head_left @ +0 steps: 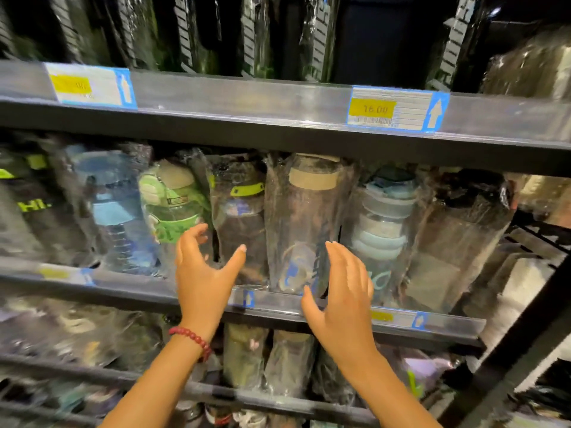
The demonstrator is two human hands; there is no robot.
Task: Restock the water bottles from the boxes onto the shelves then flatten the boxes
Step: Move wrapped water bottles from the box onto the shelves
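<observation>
Both hands reach toward the middle shelf [154,291], where plastic-wrapped water bottles stand in a row along its front edge. The left hand [204,273], with a red bead bracelet [193,338] on its wrist, has its fingers spread and lightly bent, thumb out to the right, holding nothing; it hovers in front of the dark bottle with the yellow-green cap band [241,217] and just right of the green bottle [173,211]. The right hand [343,291] is also spread and empty, its fingers straight, beside the right flank of the clear bottle with the tan cap [296,223]; whether it touches the wrap cannot be told. That bottle stands upright at the shelf's front edge, between the two hands. To its right stands a bottle with pale blue rings [383,217]. A yellow price tag [398,109] sits on the front rail of the upper shelf [247,100], toward its right end
</observation>
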